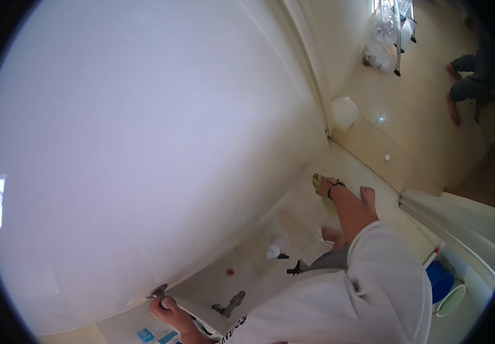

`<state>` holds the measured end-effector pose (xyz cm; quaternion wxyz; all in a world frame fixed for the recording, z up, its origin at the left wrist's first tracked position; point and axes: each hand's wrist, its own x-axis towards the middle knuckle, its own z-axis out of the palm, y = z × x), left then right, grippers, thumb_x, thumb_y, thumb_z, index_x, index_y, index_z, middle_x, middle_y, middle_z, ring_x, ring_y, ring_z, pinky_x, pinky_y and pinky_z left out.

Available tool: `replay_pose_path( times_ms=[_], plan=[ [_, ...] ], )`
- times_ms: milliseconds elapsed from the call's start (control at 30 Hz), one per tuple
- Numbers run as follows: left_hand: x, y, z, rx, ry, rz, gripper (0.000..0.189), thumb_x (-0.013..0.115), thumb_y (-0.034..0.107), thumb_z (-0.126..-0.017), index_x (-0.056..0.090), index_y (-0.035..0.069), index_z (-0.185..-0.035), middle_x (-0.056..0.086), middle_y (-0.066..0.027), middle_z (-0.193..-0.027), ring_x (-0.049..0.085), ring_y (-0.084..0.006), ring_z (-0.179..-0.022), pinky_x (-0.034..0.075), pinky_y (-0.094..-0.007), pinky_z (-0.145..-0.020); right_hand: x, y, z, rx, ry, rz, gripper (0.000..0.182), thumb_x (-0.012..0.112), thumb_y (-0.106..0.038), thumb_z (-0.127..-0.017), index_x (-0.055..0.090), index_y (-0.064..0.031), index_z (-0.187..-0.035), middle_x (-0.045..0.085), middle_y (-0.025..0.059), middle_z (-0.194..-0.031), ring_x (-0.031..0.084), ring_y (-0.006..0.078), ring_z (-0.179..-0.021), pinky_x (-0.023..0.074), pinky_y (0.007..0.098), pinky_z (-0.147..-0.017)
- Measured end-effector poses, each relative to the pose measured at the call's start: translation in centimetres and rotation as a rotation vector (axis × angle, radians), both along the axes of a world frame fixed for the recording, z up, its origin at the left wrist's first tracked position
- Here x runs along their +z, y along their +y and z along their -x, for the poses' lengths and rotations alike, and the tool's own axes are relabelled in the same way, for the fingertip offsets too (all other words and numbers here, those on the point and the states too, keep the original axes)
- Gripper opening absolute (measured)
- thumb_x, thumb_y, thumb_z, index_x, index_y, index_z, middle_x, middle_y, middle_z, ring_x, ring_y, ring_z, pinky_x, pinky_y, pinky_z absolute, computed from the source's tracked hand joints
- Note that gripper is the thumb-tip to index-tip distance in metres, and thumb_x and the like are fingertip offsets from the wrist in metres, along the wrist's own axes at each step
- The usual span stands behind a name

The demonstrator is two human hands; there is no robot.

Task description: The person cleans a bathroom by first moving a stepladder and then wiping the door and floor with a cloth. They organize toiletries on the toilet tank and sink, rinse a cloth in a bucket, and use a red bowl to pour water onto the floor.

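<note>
At the lower left, my left hand is closed around the pale knob of a round metal wall fitting, at the bottom edge of a glossy white wall. My right arm stretches down to the floor at the foot of that wall. There my right hand, with a dark band at the wrist, holds a yellow-green cloth or pad against the surface. Its exact kind is too small to tell. My bare foot rests on the tiles close to this hand.
A white bottle, an orange-brown round piece and a grey pipe are below. Right are a blue bucket and door frame. Beyond the threshold are a white jug, white cap, stepladder and another person.
</note>
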<state>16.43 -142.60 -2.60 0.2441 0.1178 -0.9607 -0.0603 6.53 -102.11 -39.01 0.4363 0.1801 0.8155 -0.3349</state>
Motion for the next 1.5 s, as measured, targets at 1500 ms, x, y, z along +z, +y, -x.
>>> replay_pose_path(
  times_ms=[1500],
  plan=[
    [1.2, 3.8, 0.0, -0.042, 0.019, -0.006, 0.039, 0.046, 0.013, -0.08, 0.032, -0.001, -0.114, 0.027, -0.0198, -0.115, 0.034, -0.032, -0.104, 0.034, -0.0382, -0.085, 3.1, 11.8, -13.9, -1.04, 0.143, -0.035, 0.063, 0.062, -0.023, -0.06, 0.035, -0.0036, -0.113, 0.049, 0.0202, -0.104, 0.049, 0.0292, -0.097, 0.0389, 0.0345, -0.083]
  ],
)
